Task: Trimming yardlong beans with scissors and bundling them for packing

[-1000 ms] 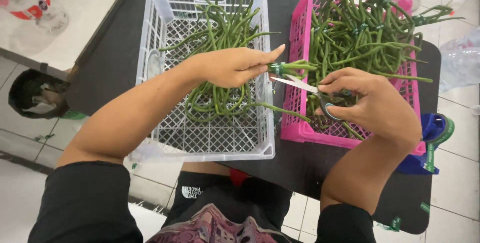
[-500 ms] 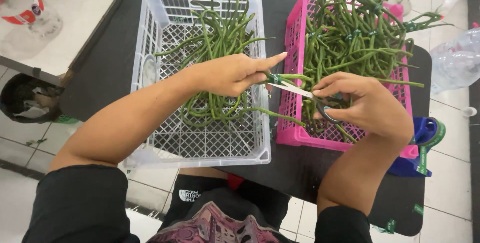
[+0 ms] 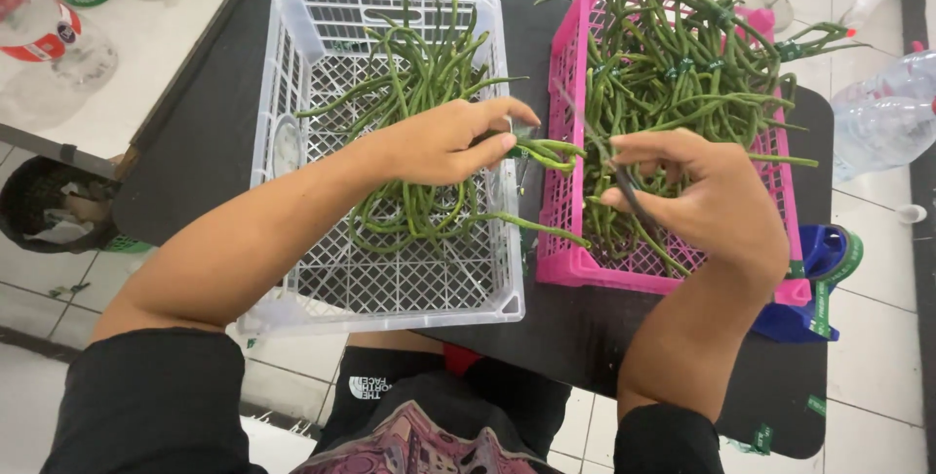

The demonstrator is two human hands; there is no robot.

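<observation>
Left hand fingers pinch green long beans over the white plastic crate, holding a modest trimmed pile. Right hand grips slim scissors. At three o'clock, the pink plastic crate looks heaped, so most seems left.

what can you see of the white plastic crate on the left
The white plastic lattice crate is rectangular, with mesh floor and slotted walls, sitting upright on the dark tabletop beside the pink plastic crate. Long green beans lie loosely inside, some draped over its right wall. The left hand hovers over it, pinching beans.
</observation>
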